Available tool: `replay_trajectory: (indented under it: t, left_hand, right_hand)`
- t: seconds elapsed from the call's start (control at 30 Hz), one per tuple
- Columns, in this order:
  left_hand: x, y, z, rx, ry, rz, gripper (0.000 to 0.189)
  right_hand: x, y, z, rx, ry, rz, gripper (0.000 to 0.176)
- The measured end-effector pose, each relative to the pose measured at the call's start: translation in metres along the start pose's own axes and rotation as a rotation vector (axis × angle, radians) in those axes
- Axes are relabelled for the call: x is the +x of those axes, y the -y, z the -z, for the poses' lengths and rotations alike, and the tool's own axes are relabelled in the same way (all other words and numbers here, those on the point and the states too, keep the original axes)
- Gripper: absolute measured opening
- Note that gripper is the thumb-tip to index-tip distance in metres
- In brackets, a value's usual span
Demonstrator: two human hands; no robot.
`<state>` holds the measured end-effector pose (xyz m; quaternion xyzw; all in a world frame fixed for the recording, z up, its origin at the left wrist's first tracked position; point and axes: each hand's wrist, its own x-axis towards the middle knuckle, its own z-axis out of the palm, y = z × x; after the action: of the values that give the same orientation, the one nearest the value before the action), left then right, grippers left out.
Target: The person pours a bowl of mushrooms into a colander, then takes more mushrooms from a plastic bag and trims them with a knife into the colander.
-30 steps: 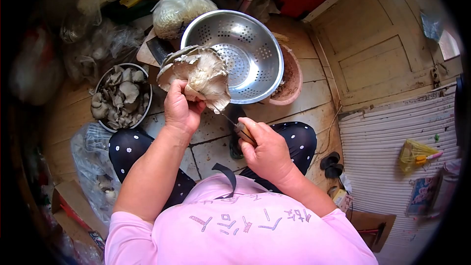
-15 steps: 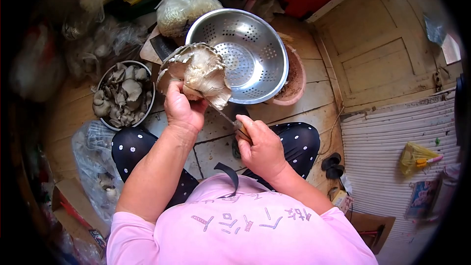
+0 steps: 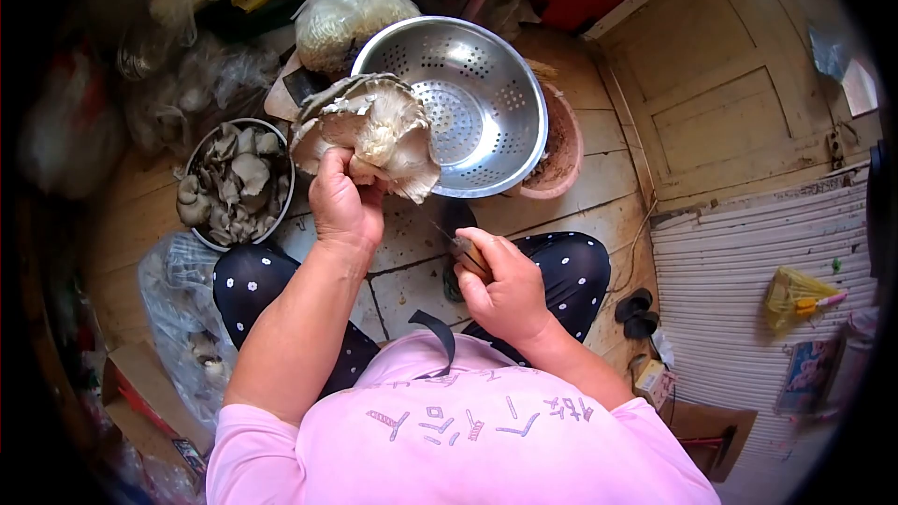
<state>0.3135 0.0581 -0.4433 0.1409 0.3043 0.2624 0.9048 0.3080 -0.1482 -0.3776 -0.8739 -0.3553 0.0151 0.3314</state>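
Observation:
My left hand [image 3: 346, 206] grips a large, pale oyster mushroom [image 3: 398, 136] by its base, with the gilled underside turned up. The mushroom overlaps the near left rim of a steel colander [image 3: 510, 154]; no mushrooms show in the part of the colander I can see. A wooden-handled knife [image 3: 474, 257] is in my right hand [image 3: 505, 285], its thin blade pointing up and left, apart from the mushroom. To the left, a round bowl [image 3: 294, 182] holds a pile of grey oyster mushrooms [image 3: 238, 182].
Under the colander stands a pinkish tub [image 3: 569, 145]. A tied clear bag [image 3: 346, 19] of pale contents lies behind it. Beside my left knee is a plastic bag [image 3: 187, 318]. A wooden door [image 3: 720, 122] and a ridged white panel [image 3: 730, 262] border the right side.
The knife blade has come away from the mushroom's base, my right hand shifting slightly right and down. My left hand has tilted the mushroom and moved it a little left.

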Motion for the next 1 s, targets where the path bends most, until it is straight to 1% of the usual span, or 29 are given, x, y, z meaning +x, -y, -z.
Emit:
replay_trajectory:
  t: [0.03,0.07,0.1,0.13,0.17,0.23,0.27,0.3,0.33,0.37,0.4,0.43,0.47,0.5,0.57,0.6,0.63,0.7,0.73,0.77,0.8,0.83,0.9,0.97,1.0]
  left_hand:
    - [-0.001,-0.004,-0.002,0.001,0.001,0.0,0.009]
    - [0.0,-0.009,-0.002,-0.027,0.012,-0.055,0.008]
    - [0.002,-0.013,-0.001,-0.055,0.024,-0.109,0.009]
    - [0.006,-0.017,0.004,-0.035,0.075,-0.15,0.018]
    - [-0.003,-0.026,-0.005,-0.03,0.089,-0.191,0.022]
    - [-0.01,-0.032,-0.004,-0.024,0.249,-0.342,0.029]
    - [-0.002,-0.031,0.017,0.08,0.312,-0.437,0.037]
    - [-0.017,-0.028,0.012,0.101,0.293,-0.527,0.039]
    - [-0.028,-0.026,0.011,0.106,0.304,-0.52,0.039]
    - [-0.038,-0.023,0.011,0.306,0.442,-0.631,0.041]
    - [-0.048,-0.021,0.011,0.505,0.582,-0.74,0.045]
    - [-0.057,-0.017,0.011,0.703,0.719,-0.851,0.05]
    - [-0.066,-0.012,0.012,0.903,0.854,-0.962,0.056]
    - [-0.079,0.001,0.008,0.757,0.763,-0.872,0.05]
    - [-0.077,-0.009,0.005,0.872,0.702,-1.035,0.049]
    - [-0.071,-0.03,0.012,1.18,0.708,-1.168,0.058]
    - [-0.066,-0.03,0.024,1.184,0.708,-1.167,0.058]
    - [-0.055,-0.013,0.06,1.147,0.526,-0.889,0.051]
    - [-0.053,-0.009,0.067,1.121,0.437,-0.753,0.048]
    - [-0.055,-0.008,0.064,1.124,0.442,-0.755,0.048]
    - [-0.057,-0.003,0.058,1.096,0.463,-0.673,0.045]
    - [-0.061,0.004,0.051,1.067,0.483,-0.591,0.042]
    - [-0.081,0.009,0.004,0.182,0.385,-0.222,0.037]
    - [-0.056,-0.003,0.019,0.076,0.33,-0.008,0.039]
    - [-0.046,-0.008,0.022,0.013,0.289,0.067,0.04]
  right_hand:
    - [-0.002,-0.002,0.0,0.031,-0.038,0.008,0.034]
    - [-0.006,-0.005,0.002,0.032,-0.04,0.008,0.034]
    - [-0.01,-0.007,0.004,0.077,0.001,-0.062,0.033]
    - [-0.013,-0.008,0.004,0.123,0.04,-0.131,0.032]
    - [-0.014,-0.011,0.002,0.127,0.034,-0.13,0.032]
    - [-0.017,-0.015,-0.002,0.58,0.037,-0.438,0.017]
    - [-0.014,-0.011,0.002,0.804,0.101,-0.626,0.018]
    - [-0.01,-0.009,0.002,0.808,0.09,-0.628,0.018]
    - [-0.006,-0.006,-0.002,1.054,0.068,-0.674,0.022]
    - [-0.001,-0.002,-0.004,1.3,0.042,-0.713,0.026]
    - [0.003,0.003,-0.003,1.369,0.07,-0.746,0.029]
    - [0.003,0.005,-0.011,1.556,-0.035,-0.713,0.026]
    - [0.0,0.004,-0.013,1.612,-0.097,-0.735,0.026]
    - [0.0,0.005,-0.012,1.669,-0.157,-0.756,0.025]
    - [0.002,0.009,-0.005,1.707,-0.148,-0.95,0.025]
    - [-0.002,-0.005,-0.012,1.598,-0.049,-0.848,0.028]
    - [-0.009,-0.016,-0.01,1.518,0.003,-0.926,0.031]
    - [-0.007,-0.009,-0.007,1.543,0.019,-0.926,0.033]
    - [-0.005,-0.006,-0.008,1.547,0.016,-0.924,0.033]
    - [-0.003,-0.004,-0.009,1.59,0.052,-0.856,0.034]
    - [-0.002,-0.003,-0.009,1.631,0.088,-0.788,0.034]
    - [-0.001,-0.002,-0.007,1.634,0.083,-0.786,0.034]
    - [-0.001,-0.003,-0.005,1.57,0.084,-0.792,0.035]
    - [-0.009,-0.007,-0.005,1.56,0.055,-0.824,0.035]
    - [-0.013,-0.008,-0.006,1.478,0.051,-0.821,0.035]
